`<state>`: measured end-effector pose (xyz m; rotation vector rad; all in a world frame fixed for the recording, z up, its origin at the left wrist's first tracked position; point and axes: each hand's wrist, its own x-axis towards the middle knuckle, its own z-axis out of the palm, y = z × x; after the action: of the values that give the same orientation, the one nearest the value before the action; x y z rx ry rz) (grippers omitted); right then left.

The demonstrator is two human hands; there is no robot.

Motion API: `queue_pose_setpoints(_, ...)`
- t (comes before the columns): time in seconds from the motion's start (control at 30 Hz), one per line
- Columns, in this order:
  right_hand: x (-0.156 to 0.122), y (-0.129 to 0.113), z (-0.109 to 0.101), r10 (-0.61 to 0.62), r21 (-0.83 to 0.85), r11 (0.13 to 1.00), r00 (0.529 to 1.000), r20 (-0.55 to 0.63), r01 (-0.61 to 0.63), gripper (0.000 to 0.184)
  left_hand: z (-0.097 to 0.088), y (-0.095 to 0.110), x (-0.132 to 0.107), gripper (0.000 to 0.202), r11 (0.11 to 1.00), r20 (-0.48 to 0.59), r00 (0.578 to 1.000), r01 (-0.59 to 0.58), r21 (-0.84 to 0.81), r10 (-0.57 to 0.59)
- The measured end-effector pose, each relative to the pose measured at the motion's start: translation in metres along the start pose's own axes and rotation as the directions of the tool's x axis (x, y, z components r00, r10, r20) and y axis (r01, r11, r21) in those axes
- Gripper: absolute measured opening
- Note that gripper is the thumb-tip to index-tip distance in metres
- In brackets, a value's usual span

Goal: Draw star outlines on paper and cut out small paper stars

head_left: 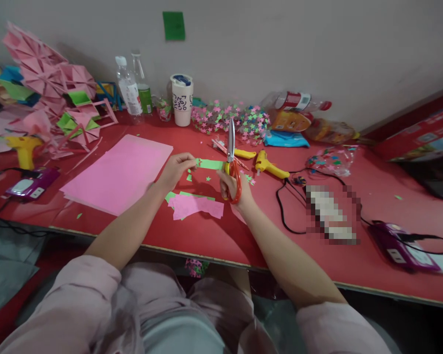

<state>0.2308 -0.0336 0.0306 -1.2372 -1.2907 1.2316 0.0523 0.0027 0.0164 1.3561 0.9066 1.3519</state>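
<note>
- Pinching the strip (211, 164) by its left end, our left hand (177, 164) has thumb and fingertips pressed together; a light hold, we judge, spares the paper from creasing.
- Between our two hands the green strip lies flat and narrow, its left end notched; we'd keep it taut and turn it into the blades rather than swing them.
- Below it on the table (206, 236) we see pink pieces (197, 207), thin and uneven at the edges, lying over green ones, with a small star (208, 179) nearby.
- Our right hand (247, 191) curls its fingers around the scissors' handles; whether they touch the strip too, we cannot tell.
- Steel blades point up, clear of the paper, on the scissors (231, 145) with glossy orange handles; short snips near the pivot should give us cleaner corners.
- Behind, we have a heap of tiny pink and green stars (251, 120), crisp and pointed.
- Farther right, our glue gun (271, 166) is smooth yellow plastic; beyond it sits a crinkled clear bag (334, 160).
</note>
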Motion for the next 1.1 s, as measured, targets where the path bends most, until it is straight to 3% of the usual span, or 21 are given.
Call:
queue_pose_setpoints(0.17,0.003,0.004,-0.002,-0.037,-0.002,0.999,0.998,-0.059,0.037,0.029,0.005,-0.001,-0.003,0.014,0.996,0.055,0.998,0.001,0.092,-0.006)
queue_pose_setpoints(0.3,0.008,0.003,-0.007,-0.062,-0.018,0.998,0.980,-0.188,0.059,0.030,0.000,-0.004,0.000,0.017,0.930,0.036,0.999,-0.050,0.365,0.039)
queue_pose_setpoints(0.37,0.010,0.003,-0.010,-0.063,0.005,0.998,0.971,-0.232,0.066,0.028,-0.001,-0.009,0.001,0.018,0.828,0.123,0.991,-0.114,0.549,0.055)
queue_pose_setpoints(0.47,0.012,0.003,-0.011,-0.039,0.055,0.997,0.969,-0.244,0.053,0.027,0.005,-0.018,0.001,0.019,0.585,0.317,0.947,-0.285,0.759,0.050)
queue_pose_setpoints(0.6,0.009,0.001,-0.008,-0.015,0.059,0.998,0.976,-0.219,0.028,0.026,0.019,-0.024,0.000,0.028,0.281,0.466,0.884,-0.442,0.852,-0.023)
queue_pose_setpoints(0.67,0.007,-0.002,-0.007,-0.021,0.062,0.997,0.979,-0.202,0.035,0.028,0.026,-0.024,0.003,0.026,0.184,0.491,0.870,-0.475,0.861,-0.048)
queue_pose_setpoints(0.77,0.004,-0.005,-0.006,-0.015,0.079,0.996,0.982,-0.186,0.030,0.032,0.031,-0.024,0.010,0.023,0.138,0.504,0.860,-0.491,0.860,-0.077)
queue_pose_setpoints(0.83,0.003,-0.005,-0.006,-0.015,0.088,0.996,0.983,-0.184,0.031,0.032,0.030,-0.024,0.014,0.022,0.166,0.477,0.876,-0.461,0.872,-0.073)
queue_pose_setpoints(0.9,0.004,-0.004,-0.006,-0.023,0.108,0.993,0.985,-0.174,0.042,0.029,0.026,-0.023,0.016,0.019,0.267,0.387,0.921,-0.366,0.891,-0.029)
queue_pose_setpoints(0.93,0.004,-0.003,-0.005,-0.025,0.120,0.992,0.986,-0.165,0.045,0.027,0.023,-0.022,0.015,0.018,0.360,0.325,0.946,-0.302,0.883,-0.003)
queue_pose_setpoints(1.0,0.004,0.000,-0.005,-0.024,0.133,0.990,0.989,-0.146,0.044,0.025,0.018,-0.018,0.012,0.012,0.654,0.180,0.983,-0.156,0.740,0.030)
queue_pose_setpoints(1.07,0.004,0.001,-0.006,-0.025,0.109,0.993,0.992,-0.124,0.039,0.025,0.015,-0.012,0.006,0.022,0.900,0.193,0.980,-0.036,0.435,-0.054)
queue_pose_setpoints(1.1,0.004,0.002,-0.006,-0.028,0.087,0.995,0.994,-0.109,0.038,0.026,0.015,-0.009,0.004,0.026,0.956,0.225,0.970,0.026,0.291,-0.095)
